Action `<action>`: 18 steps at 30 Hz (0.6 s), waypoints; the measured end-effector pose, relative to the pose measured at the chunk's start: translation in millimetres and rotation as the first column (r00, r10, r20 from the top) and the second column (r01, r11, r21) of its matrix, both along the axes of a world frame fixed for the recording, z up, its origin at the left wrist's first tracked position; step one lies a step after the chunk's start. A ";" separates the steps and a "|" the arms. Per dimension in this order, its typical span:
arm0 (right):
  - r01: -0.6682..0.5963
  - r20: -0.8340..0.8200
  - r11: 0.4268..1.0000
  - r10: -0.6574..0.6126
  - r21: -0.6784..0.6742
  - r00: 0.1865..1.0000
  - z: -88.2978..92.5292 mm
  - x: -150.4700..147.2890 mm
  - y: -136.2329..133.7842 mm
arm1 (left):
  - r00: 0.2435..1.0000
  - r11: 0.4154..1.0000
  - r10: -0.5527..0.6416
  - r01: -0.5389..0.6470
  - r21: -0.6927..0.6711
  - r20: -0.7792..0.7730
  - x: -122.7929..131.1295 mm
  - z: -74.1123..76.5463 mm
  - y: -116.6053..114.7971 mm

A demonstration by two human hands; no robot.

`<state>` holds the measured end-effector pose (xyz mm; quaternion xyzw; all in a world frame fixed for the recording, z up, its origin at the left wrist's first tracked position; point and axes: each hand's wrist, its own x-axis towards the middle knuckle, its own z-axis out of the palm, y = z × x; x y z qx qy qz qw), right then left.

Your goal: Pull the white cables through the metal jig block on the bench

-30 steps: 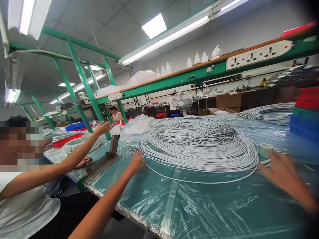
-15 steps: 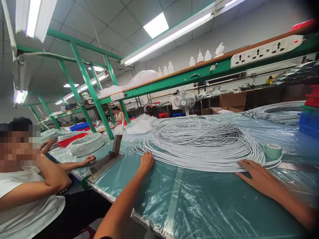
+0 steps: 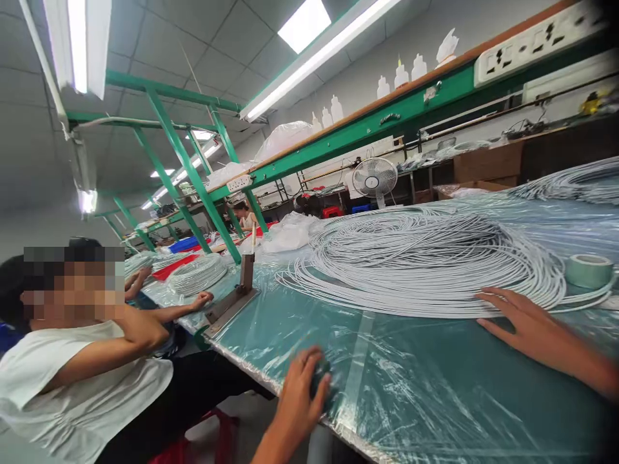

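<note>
Nearest the camera, the left hand [image 3: 300, 393] curls over the front edge of the green worktable wrapped in clear plastic film [image 3: 435, 399]. Its fingers are bent around the rim and pressing the film, which looks like a steadying grip; whether anything small sits under the fingers cannot be told because of blur.

Further in, to the right, the right hand [image 3: 527, 322] lies flat and open, palm down on the film. Its fingertips touch the near edge of the large flat coil of thin white cable [image 3: 425, 267]. The flat hand seems placed to pin the outer loops so they do not spring loose. The coil lies spread in many loose rings across the middle of the table, well apart from the left hand.

Just beside the coil's right edge stands a roll of pale green tape [image 3: 589, 270], lying on its side, within reach of the right hand.

At the table's left corner a grey metal lever cutter on a base plate [image 3: 236, 299] sits with its blade arm raised upright.

Left of the table, a seated person in a white T-shirt [image 3: 82, 386] rests one hand by the cutter's base. Behind, smaller white cable coils [image 3: 196, 274] lie on the next bench. Beyond the main coil a white desk fan [image 3: 374, 182] faces the room.
</note>
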<state>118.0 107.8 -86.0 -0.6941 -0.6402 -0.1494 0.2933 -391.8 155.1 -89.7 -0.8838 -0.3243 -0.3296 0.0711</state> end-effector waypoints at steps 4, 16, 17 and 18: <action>-0.046 -0.007 0.999 0.046 0.006 0.999 -12.7 5.0 8.8 | 0.999 0.987 0.034 -0.038 0.158 0.026 -9.5 -33.9 -25.6; -0.056 -0.025 0.998 0.057 0.008 0.998 8.4 -14.2 -4.6 | 0.843 0.950 -0.007 -0.163 0.266 0.538 24.1 -53.9 -20.0; -0.057 -0.020 0.998 0.057 0.003 0.998 9.9 -17.4 -5.5 | 0.841 0.950 -0.012 -0.159 0.268 0.541 23.6 -54.0 -20.3; -0.061 -0.014 0.998 0.061 -0.004 0.998 10.7 -19.8 -6.1 | 0.846 0.951 -0.015 -0.153 0.270 0.533 22.9 -54.0 -20.6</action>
